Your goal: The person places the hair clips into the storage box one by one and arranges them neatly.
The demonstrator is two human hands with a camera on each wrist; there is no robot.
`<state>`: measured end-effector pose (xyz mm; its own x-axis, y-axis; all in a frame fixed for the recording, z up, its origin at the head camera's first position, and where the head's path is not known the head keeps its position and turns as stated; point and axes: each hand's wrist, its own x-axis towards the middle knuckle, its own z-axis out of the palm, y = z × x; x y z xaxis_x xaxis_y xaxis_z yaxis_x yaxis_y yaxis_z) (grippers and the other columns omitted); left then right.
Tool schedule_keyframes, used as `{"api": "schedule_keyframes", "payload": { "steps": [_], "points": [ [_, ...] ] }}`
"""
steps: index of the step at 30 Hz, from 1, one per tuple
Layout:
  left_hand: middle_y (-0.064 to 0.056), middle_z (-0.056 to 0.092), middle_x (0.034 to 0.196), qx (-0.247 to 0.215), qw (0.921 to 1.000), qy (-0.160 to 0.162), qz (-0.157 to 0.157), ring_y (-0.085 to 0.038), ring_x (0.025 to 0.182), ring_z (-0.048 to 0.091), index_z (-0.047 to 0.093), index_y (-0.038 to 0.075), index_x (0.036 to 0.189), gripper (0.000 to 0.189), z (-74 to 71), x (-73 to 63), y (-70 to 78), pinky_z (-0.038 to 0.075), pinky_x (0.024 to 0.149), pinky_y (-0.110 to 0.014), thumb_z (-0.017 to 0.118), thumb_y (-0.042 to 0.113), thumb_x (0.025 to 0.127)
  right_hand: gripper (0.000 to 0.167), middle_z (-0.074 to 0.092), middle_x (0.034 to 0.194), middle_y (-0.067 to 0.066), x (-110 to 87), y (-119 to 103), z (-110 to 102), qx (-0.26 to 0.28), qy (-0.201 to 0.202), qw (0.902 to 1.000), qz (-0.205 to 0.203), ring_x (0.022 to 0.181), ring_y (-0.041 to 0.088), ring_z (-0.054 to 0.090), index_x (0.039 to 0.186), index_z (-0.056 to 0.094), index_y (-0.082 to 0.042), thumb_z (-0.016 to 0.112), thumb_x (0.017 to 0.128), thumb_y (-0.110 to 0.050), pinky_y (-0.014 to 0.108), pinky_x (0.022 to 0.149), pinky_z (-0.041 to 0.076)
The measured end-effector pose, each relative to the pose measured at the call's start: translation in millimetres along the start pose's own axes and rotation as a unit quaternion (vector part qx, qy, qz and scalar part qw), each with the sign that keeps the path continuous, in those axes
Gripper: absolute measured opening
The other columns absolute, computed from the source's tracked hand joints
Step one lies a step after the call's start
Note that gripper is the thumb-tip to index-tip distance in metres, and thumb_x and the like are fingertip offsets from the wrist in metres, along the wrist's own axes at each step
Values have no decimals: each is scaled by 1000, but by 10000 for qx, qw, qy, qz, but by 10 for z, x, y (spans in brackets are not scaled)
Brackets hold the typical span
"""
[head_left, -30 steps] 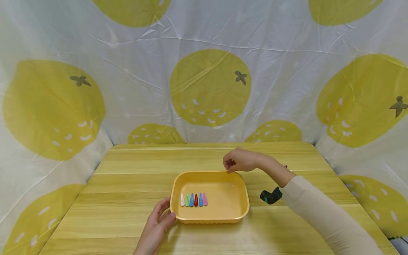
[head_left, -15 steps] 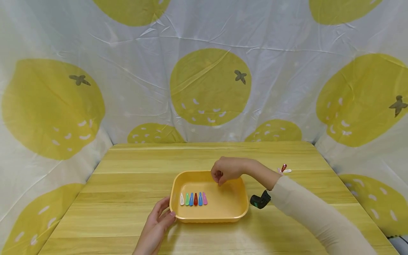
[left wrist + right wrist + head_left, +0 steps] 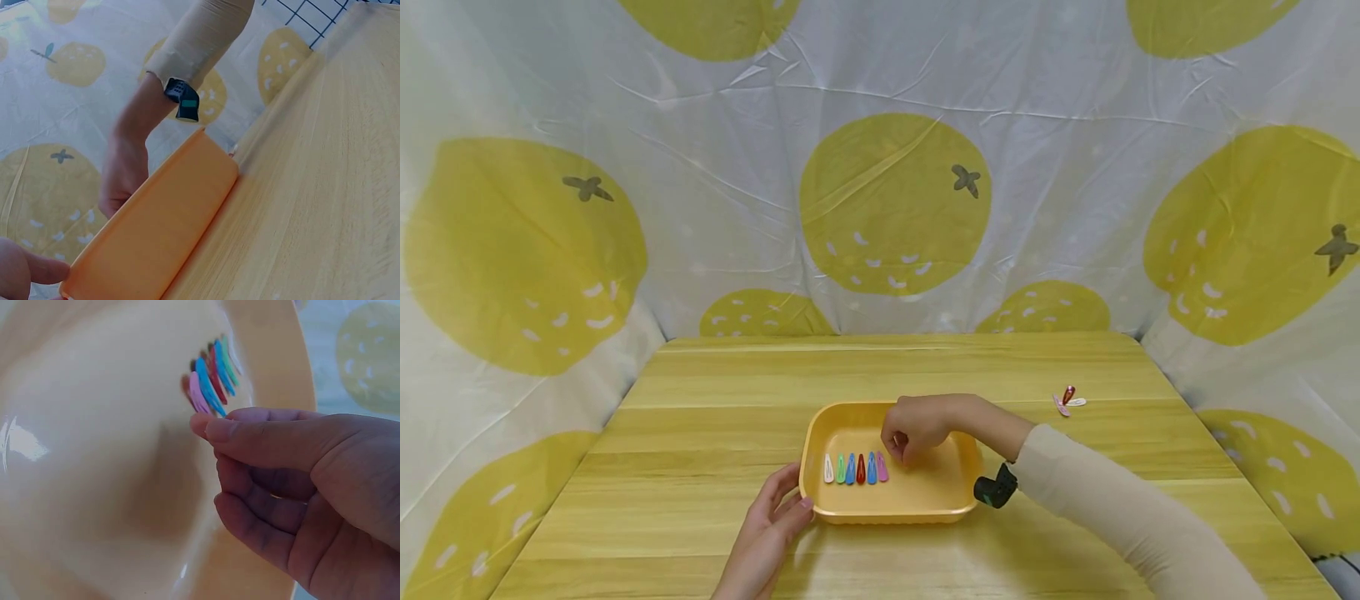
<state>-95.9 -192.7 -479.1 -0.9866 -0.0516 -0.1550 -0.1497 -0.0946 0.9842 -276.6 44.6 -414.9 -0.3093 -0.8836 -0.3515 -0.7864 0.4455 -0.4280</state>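
A yellow plastic tray (image 3: pixel 925 514) stands on the table, its left end gripped by my left hand (image 3: pixel 769 521) with the thumb at the rim. Inside, snap hair clips (image 3: pixel 861 469) lie side by side in a row: white, green, blue, dark red, blue and pink. My right hand (image 3: pixel 917 427) is over the tray floor, just right of the pink clip (image 3: pixel 199 394). Thumb and index fingertips meet in the right wrist view, and the other fingers curl loosely. I cannot tell whether something small is between those fingertips.
A few more hair clips (image 3: pixel 1067 400), red, white and pinkish, lie loose on the wooden table (image 3: pixel 700 433) at the back right. A black device (image 3: pixel 996 487) hangs at the right wrist. A lemon-print cloth (image 3: pixel 895 75) encloses the table's back and sides.
My right hand has come from beyond the tray's back rim, forward and left, down into the tray near the pink clip. The loose clips at back right are uncovered. The left hand stays put.
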Motion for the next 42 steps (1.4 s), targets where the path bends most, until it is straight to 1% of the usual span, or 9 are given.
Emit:
{"api": "schedule_keyframes", "payload": {
  "steps": [5,10,19,24,27,37,42],
  "points": [
    [-28,31,158,2,10000,14,-17,-48,143,34,32,-3,156,58,0,5,5,52,104,-40,55,-2,103,15,62,71,-11,52,32,28,97,-147,9998,-17,67,4,51,79,73,-14,84,87,-7,18,62,44],
    [-28,31,159,-19,10000,-3,-1,-49,143,33,32,-3,156,58,4,2,11,52,103,-40,54,-3,103,15,62,72,-11,107,68,43,122,-208,9997,-84,68,4,52,80,72,-13,85,87,-10,17,65,46],
    [-28,31,158,-90,9999,-82,53,-47,142,35,32,-3,156,57,5,-6,4,53,102,-41,55,-3,103,16,60,72,-10,221,39,92,22,-346,9994,-23,68,5,51,80,71,-12,79,91,-3,16,63,44],
    [-27,31,158,-109,9999,-98,61,-47,142,35,32,-3,155,57,4,-7,0,53,101,-39,55,-3,103,17,61,72,-11,250,28,101,-182,-267,9995,-51,68,5,51,80,71,-12,78,90,-1,16,63,45],
    [-27,32,158,-110,9999,-100,53,-47,142,35,32,-3,155,57,2,-5,-1,53,101,-39,55,-3,103,16,62,73,-11,255,21,105,-206,-213,9996,-36,68,6,51,80,72,-11,77,90,0,17,64,45],
    [-27,32,158,-64,10000,-52,8,-47,142,35,33,-3,155,57,-2,-4,7,53,102,-40,55,-3,103,21,58,72,-11,277,7,126,-417,12,9991,24,66,6,50,78,65,-14,81,88,-3,16,62,43],
    [-27,33,157,-59,9999,-79,59,-47,142,36,33,-4,155,56,2,-12,9,54,101,-40,55,-4,103,23,56,71,-11,293,-11,129,-482,29,9988,92,66,5,48,79,64,-14,85,86,-9,16,61,41]
  ]
}}
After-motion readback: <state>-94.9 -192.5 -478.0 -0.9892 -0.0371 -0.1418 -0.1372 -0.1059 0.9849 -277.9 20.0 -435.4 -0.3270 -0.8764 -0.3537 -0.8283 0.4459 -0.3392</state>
